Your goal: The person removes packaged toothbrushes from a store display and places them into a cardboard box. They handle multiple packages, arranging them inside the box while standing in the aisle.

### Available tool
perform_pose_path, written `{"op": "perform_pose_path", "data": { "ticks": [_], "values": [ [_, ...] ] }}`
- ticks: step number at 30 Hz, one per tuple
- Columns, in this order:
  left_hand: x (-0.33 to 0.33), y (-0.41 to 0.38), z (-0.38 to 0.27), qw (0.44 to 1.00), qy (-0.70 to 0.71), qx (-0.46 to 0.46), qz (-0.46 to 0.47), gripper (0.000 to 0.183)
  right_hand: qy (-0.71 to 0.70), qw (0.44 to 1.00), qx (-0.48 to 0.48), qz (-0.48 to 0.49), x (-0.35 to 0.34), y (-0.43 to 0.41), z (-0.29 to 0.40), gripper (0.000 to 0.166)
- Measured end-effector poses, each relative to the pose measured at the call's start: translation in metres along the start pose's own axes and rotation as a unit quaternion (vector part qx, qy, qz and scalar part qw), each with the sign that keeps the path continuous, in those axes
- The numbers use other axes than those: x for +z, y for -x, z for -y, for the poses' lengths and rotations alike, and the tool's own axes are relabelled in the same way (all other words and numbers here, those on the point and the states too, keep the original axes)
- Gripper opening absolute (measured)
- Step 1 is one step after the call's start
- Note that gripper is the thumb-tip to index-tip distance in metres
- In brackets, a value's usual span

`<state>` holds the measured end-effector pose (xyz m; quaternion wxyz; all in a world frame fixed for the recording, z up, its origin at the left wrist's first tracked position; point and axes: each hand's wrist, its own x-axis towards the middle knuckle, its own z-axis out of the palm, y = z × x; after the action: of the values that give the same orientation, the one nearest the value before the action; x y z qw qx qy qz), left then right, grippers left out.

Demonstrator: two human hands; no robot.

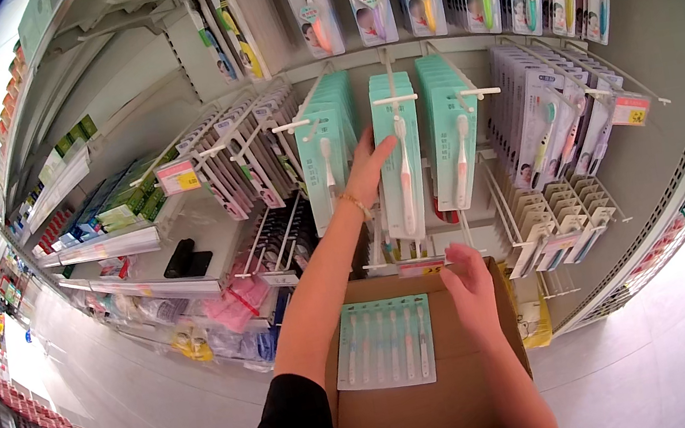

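Note:
Green-backed toothbrush packs hang in three rows on white metal hooks. My left hand (369,169) reaches up to the middle row (408,203), its thumb over the left edge of the front pack and its other fingers partly hidden behind it; whether it grips the pack cannot be told. Beside it hang the left row (319,184) and the right row (457,155). My right hand (468,278) is below the right row, fingers apart, with nothing in it. Under my hands, a multi-toothbrush blister pack (385,345) lies in an open cardboard box (477,387).
More toothbrush packs hang above (374,7), at the right (537,129) and at the left (246,155). Price tags (178,176) are fixed on hook ends. A black object (187,260) lies on the left shelf. A perforated shelf upright (668,189) stands at the right.

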<state>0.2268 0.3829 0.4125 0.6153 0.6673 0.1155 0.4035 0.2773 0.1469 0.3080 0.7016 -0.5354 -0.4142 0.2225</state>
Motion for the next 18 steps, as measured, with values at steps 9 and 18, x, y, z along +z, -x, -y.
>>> {"op": "perform_pose_path", "data": {
  "ticks": [9, 18],
  "values": [
    [0.044, 0.079, -0.029, 0.994, 0.074, 0.022, -0.074, 0.075, 0.206, 0.975, -0.081, 0.011, 0.033, -0.003, 0.026, 0.081],
    [0.067, 0.106, -0.061, 0.986, 0.145, -0.027, -0.073, 0.068, 0.065, 0.993, -0.093, -0.014, 0.037, 0.02, 0.058, 0.077]
  ]
}}
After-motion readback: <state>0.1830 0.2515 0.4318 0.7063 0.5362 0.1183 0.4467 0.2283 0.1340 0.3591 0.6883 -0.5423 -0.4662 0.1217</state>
